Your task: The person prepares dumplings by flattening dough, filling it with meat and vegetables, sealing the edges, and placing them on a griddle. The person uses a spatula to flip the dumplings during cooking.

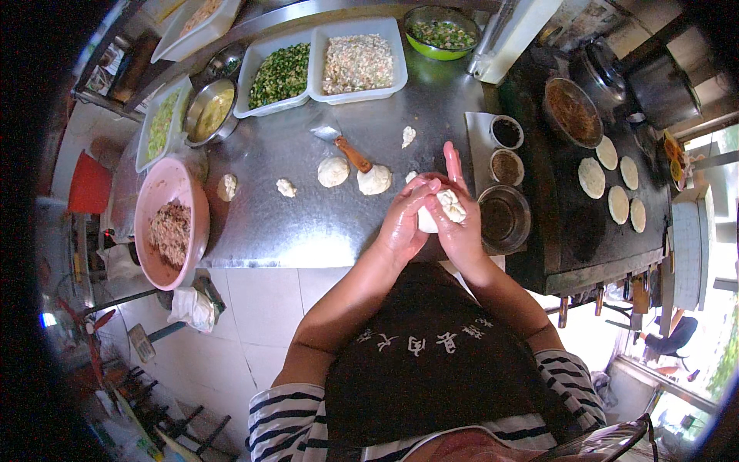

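My left hand [402, 222] and my right hand [465, 231] are cupped together around a white dough ball [451, 207], above the near right part of the steel table [277, 222]. The dough's upper side looks gathered and lumpy. Wet or oily shine covers both hands, and the fingers hide part of the ball. Just left of them sits a rounded dough ball [374, 180], with the wooden handle of a scraper [352, 153] resting on it. Another dough ball [333, 172] lies beside that one. Small dough scraps [286, 187] are scattered about.
A pink basin [199, 231] of meat filling stands at the table's left edge. White tubs [359, 99] of chopped fillings line the back. To the right are small seasoning containers [507, 131], a bowl of dark liquid [503, 219] and a griddle [577, 242] with several flatbreads [618, 205].
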{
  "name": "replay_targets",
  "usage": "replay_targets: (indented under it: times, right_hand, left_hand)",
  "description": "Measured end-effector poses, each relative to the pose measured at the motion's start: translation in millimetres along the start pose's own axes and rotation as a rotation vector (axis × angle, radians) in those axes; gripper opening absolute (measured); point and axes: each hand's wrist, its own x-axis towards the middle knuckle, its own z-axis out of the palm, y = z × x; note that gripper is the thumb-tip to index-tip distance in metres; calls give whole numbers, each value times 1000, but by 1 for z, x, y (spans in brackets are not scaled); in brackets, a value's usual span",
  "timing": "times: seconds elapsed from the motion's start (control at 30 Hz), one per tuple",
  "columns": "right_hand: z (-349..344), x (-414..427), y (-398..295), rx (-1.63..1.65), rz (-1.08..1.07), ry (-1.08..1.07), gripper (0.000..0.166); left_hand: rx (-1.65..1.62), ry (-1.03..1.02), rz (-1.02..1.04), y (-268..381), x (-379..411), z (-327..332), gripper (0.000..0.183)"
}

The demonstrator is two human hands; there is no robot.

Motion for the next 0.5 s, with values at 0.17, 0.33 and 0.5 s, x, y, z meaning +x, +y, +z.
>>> replay_targets:
  times: [0.17, 0.33, 0.5]
  right_hand:
    - [6, -3, 0, 306, 245, 96, 14]
    - [17, -13, 3, -157, 83, 51, 16]
    - [28, -18, 25, 13, 150, 153, 21]
  left_hand:
    - [-80, 179, 161, -30, 1, -13, 44]
    - [-262, 315, 93, -31, -5, -9, 46]
    - [-294, 372, 54, -28, -4, -9, 47]
